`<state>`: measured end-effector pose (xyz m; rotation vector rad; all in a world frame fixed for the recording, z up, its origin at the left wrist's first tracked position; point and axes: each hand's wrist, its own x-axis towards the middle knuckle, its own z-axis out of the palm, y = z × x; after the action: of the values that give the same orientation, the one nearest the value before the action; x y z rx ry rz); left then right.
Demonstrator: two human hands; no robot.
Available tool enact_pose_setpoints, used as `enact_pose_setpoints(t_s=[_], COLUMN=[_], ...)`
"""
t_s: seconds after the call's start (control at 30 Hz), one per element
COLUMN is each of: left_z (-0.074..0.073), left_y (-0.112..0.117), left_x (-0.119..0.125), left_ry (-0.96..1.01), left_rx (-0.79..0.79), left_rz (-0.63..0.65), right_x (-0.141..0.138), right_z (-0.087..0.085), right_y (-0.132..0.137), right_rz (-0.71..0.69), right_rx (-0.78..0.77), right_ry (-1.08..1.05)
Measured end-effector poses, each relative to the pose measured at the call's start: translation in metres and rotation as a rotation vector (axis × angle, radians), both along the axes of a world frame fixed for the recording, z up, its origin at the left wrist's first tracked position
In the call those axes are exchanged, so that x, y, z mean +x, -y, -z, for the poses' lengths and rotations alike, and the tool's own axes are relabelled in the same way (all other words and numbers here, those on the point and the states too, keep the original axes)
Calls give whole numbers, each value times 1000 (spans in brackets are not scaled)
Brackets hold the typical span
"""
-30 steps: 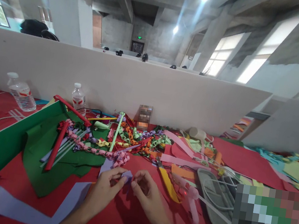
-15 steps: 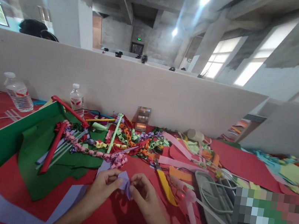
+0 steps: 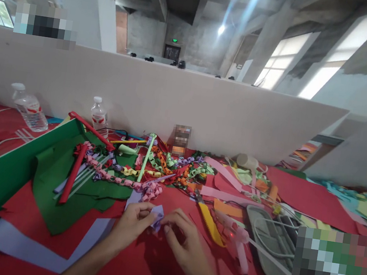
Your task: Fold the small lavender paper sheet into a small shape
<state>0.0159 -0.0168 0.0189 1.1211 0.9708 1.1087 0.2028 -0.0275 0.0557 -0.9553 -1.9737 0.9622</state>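
Note:
My left hand (image 3: 132, 224) and my right hand (image 3: 182, 234) meet over the red table cover (image 3: 150, 270), both pinching a small piece of lilac paper (image 3: 157, 214) held between their fingertips. The paper is folded or curled and sits just above the red sheet. A pink and lilac paper chain (image 3: 118, 179) ends right behind my left hand. Yellow-handled scissors (image 3: 209, 215) lie to the right of my right hand.
Green paper sheets (image 3: 68, 194), a red rolled tube (image 3: 73, 171), several coloured paper chains (image 3: 168, 165), a pink glue gun (image 3: 240, 242), a grey tray (image 3: 267, 242), two water bottles (image 3: 29, 107) and a lilac strip (image 3: 36, 248) crowd the table. A white partition (image 3: 174, 104) stands behind.
The view shifted slightly. My fingers have kept working the lilac paper, which has been turned and folded between both hands in the same spot.

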Motion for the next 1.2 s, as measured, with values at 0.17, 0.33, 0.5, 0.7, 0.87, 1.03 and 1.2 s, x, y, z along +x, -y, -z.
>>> enact_pose_setpoints(t_s=[0.17, 0.33, 0.5, 0.7, 0.87, 1.03, 1.2], left_z=[1, -4, -4, 2, -2, -7, -7], left_y=[1, 3, 5, 3, 2, 2, 1], left_x=[-1, -1, -1, -4, -6, -6, -5], left_ry=[-52, -105, -120, -150, -87, -100, -33], left_rx=[5, 8, -27, -28, -51, -53, -48], left_rz=[27, 64, 89, 111, 109, 88, 80], right_x=[5, 9, 11, 10, 11, 10, 4], right_z=[-2, 0, -1, -1, 1, 7, 11], right_y=[2, -2, -3, -3, -2, 1, 1], right_rz=[-62, -77, -132, -121, -121, -70, 4], right_rx=[94, 98, 91, 118, 106, 89, 55], right_ry=[135, 175, 207, 273, 305, 284, 203])
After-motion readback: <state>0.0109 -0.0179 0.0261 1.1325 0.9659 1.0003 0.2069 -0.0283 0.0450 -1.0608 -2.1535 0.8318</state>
